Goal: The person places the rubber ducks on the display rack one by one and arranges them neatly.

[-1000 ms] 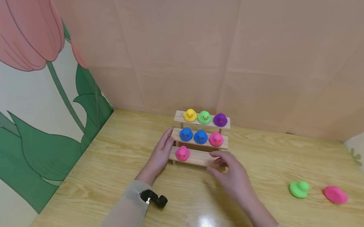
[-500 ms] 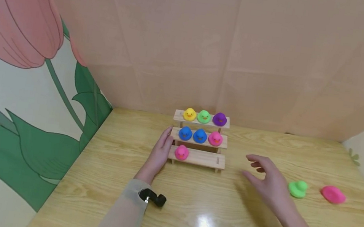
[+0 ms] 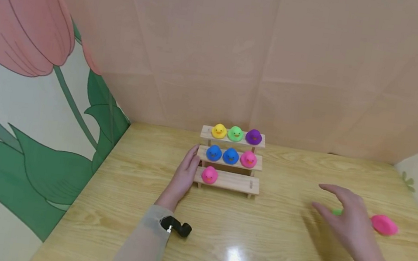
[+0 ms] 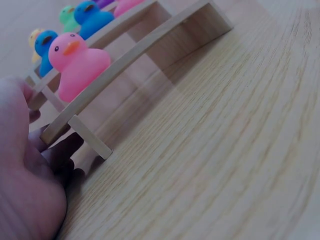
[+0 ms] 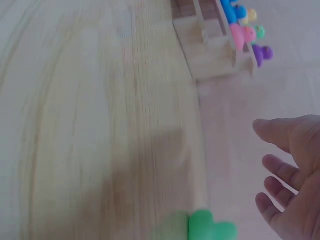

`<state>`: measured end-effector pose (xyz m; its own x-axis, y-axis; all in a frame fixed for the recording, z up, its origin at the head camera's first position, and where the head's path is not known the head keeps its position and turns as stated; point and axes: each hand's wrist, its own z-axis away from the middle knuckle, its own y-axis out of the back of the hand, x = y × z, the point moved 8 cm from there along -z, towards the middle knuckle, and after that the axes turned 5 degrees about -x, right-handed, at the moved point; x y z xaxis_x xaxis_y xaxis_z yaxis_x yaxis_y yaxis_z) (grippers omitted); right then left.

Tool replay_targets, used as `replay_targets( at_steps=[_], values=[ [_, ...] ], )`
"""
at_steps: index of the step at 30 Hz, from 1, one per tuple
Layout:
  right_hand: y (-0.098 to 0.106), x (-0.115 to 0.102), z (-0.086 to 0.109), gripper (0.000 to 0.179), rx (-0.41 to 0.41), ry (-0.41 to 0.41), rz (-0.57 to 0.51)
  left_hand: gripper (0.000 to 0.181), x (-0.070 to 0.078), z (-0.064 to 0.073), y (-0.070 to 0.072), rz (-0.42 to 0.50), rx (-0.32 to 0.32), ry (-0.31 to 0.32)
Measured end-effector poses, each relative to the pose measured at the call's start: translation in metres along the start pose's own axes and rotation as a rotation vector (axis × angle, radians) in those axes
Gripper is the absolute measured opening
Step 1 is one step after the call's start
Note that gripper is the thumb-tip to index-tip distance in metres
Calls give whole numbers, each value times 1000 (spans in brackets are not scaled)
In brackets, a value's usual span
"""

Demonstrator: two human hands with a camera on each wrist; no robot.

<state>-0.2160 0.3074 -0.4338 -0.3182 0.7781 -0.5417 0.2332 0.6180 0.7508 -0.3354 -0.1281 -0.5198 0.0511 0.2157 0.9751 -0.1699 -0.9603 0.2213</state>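
Note:
A three-tier wooden stand bears small rubber ducks. A yellow duck, a green duck and a purple duck line the top tier. Two blue ducks and a pink duck sit on the middle one. Another pink duck stands at the bottom tier's left end. My left hand holds the stand's left side, some fingers under the shelf end. My right hand, fingers spread and holding nothing, hovers over a loose green duck, mostly hidden in the head view.
A pink duck lies on the wood-grain table, just right of my right hand. A pinkish backdrop rises behind the table. Tulip artwork covers the left wall.
My right hand has moved away from the bottom tier, rightward across the table to above the loose green duck. The left hand has stayed at the stand.

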Motion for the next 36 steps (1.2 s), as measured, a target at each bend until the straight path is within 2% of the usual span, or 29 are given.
replay_targets(
  at_steps=[4, 10, 17, 25, 32, 36],
  values=[
    [9, 15, 6, 53, 4, 3, 18, 55, 1, 0, 0, 3, -3, -4],
    [12, 37, 12, 59, -57, -19, 23, 57, -1, 1, 1, 6, -5, 4],
    [9, 51, 15, 65, -128, 20, 15, 55, -3, 0, 1, 7, 2, 0],
    [8, 69, 20, 71, -152, 68, 24, 60, -2, -2, 1, -7, -3, 3],
    [4, 85, 28, 73, -204, -25, -7, 58, -3, -2, 1, 0, 0, 3],
    [3, 90, 30, 72, -202, -24, -7, 55, -3, -1, 0, 7, 1, 13]
  ],
)
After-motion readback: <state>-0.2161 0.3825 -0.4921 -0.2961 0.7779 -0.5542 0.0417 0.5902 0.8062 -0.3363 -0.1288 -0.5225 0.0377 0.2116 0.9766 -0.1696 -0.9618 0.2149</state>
